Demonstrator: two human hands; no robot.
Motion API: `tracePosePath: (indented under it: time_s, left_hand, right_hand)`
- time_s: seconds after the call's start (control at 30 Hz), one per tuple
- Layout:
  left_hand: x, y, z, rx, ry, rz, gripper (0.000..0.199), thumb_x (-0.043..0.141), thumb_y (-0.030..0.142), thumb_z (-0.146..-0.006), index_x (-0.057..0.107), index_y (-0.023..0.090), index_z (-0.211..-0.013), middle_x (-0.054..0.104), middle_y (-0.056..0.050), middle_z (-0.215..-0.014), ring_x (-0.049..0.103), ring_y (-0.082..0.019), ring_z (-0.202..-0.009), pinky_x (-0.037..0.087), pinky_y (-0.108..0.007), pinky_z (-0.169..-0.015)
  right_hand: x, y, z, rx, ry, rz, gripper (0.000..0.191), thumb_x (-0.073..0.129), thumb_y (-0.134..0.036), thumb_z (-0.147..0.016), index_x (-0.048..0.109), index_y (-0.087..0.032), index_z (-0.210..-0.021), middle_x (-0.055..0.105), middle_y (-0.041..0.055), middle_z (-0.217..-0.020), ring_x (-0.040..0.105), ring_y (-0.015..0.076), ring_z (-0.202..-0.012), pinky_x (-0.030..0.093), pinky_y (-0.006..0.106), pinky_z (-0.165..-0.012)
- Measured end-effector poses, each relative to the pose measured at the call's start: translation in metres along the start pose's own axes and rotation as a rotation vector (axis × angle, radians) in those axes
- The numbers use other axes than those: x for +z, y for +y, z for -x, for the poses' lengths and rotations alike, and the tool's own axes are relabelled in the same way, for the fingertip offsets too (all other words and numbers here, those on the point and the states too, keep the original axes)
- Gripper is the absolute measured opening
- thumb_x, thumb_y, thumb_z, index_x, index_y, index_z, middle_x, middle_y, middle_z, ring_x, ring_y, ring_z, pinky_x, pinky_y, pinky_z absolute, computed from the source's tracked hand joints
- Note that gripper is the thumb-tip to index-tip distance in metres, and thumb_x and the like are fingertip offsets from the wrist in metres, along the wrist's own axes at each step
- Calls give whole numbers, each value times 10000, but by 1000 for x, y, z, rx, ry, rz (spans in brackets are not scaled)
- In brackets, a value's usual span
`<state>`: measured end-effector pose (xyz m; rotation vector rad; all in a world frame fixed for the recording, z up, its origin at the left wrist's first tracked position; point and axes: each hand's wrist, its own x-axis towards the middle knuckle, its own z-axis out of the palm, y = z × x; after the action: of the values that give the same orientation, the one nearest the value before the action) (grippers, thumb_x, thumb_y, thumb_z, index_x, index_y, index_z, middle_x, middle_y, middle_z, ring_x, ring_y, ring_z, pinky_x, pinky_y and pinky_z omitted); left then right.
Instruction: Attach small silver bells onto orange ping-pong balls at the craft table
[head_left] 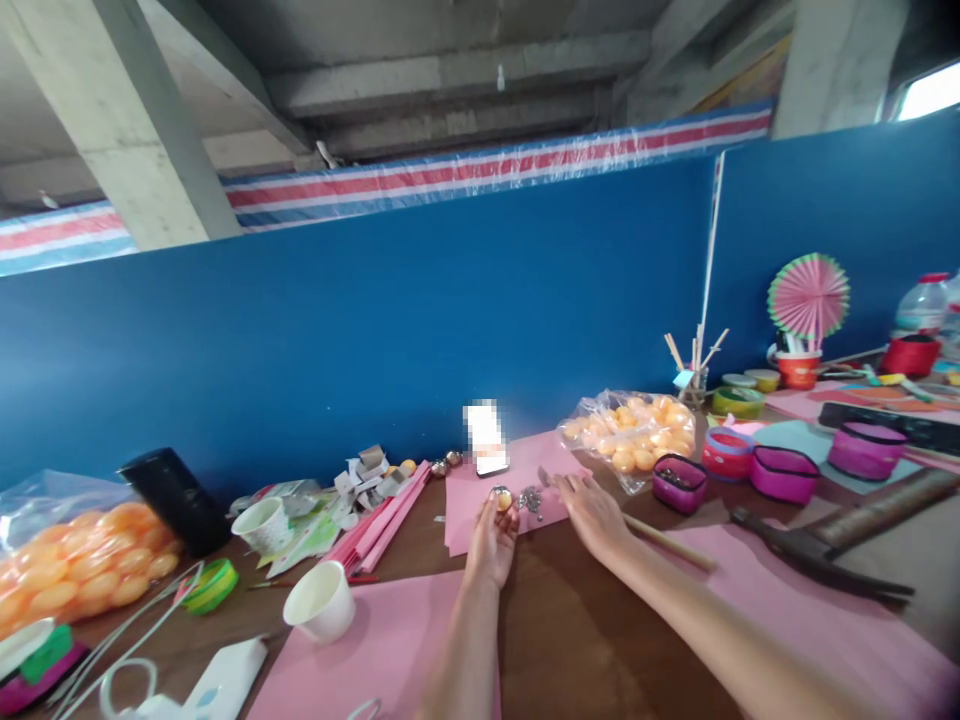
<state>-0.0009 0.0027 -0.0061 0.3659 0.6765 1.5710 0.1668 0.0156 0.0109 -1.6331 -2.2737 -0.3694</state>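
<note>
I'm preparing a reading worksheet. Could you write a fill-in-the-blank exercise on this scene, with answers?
1. The ____ hand holds a small, shiny round object.
2. The round, pleated pink paper fan has a ____ edge.
3. The tall, smooth, flat partition is ____.

Missing words: left; green; blue.

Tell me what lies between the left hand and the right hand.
A small heap of silvery pieces on the pink paper, in the head view.

Craft workshop, with hammer (pixel 862 525), pink paper (pixel 375 660) and concrete pillar (pixel 124 120).
</note>
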Motion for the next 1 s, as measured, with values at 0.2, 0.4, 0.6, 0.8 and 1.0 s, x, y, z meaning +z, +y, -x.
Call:
tracePosePath:
  time_s: [0.2, 0.4, 0.6, 0.8, 1.0]
  left_hand:
    - [3, 1, 2, -2, -22, -9, 104, 582, 196, -721, 568, 104, -769, 624, -65, -696, 584, -90, -565, 502, -192, -553]
    - [3, 1, 1, 7, -40, -33, 101, 558, 191, -738, 572, 95, -767, 625, -71, -695, 587, -99, -582, 505, -202, -560]
    - [0, 1, -1, 11, -82, -56, 109, 529, 184, -757, 583, 90, -755, 631, -80, -712, 587, -95, -586, 508, -204, -581]
    - [-2, 2, -4, -9, -40, -66, 109, 516, 173, -764, 586, 91, -777, 636, -86, -732, 588, -89, -588, 504, -182, -547]
    - [-2, 3, -5, -16, -25, -91, 105, 513, 157, -762, 589, 88, -788, 637, -90, -729, 584, -89, -577, 508, -185, -534]
  right_hand:
    - [-6, 4, 3, -14, -146, -7, 386, 310, -22, -793, 450, -141, -1132, 587, 113, -911, 519, 209, -898, 400, 267, -707]
    - [-18, 9, 3, -51, -203, -52, 224, 369, -106, -810, 552, -146, -933, 582, 95, -913, 529, 194, -882, 398, 265, -746]
    - [-56, 37, 34, -144, -75, -227, 266, 447, -229, -799, 491, -183, -1057, 530, 77, -1049, 476, 204, -996, 361, 324, -862]
    - [-85, 78, 127, -34, -58, -295, 408, 399, -217, -796, 405, -247, -1203, 474, 48, -1195, 430, 202, -1082, 347, 345, -920]
    - [-69, 98, 177, 62, -242, -281, 480, 371, -382, -808, 314, -324, -1282, 332, 2, -1346, 260, 256, -1237, 228, 466, -995]
